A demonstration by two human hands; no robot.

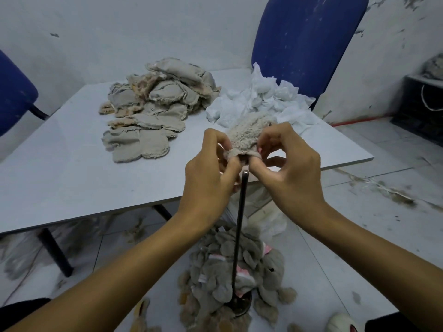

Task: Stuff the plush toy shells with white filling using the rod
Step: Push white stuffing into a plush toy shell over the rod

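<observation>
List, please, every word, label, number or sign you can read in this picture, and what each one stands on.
None can be read.
Small white and pink tags show on the plush pile on the floor; any print on them is too small and blurred to read.
The table and blue chair show no text.

Left hand [211, 173] and right hand [287, 161] pinch a plush shell [247, 135] above the upright rod [240, 224].

Both forearms extend forward. The left hand [211, 178] and right hand [287, 168] are raised together, fingers curled, pinching.
</observation>
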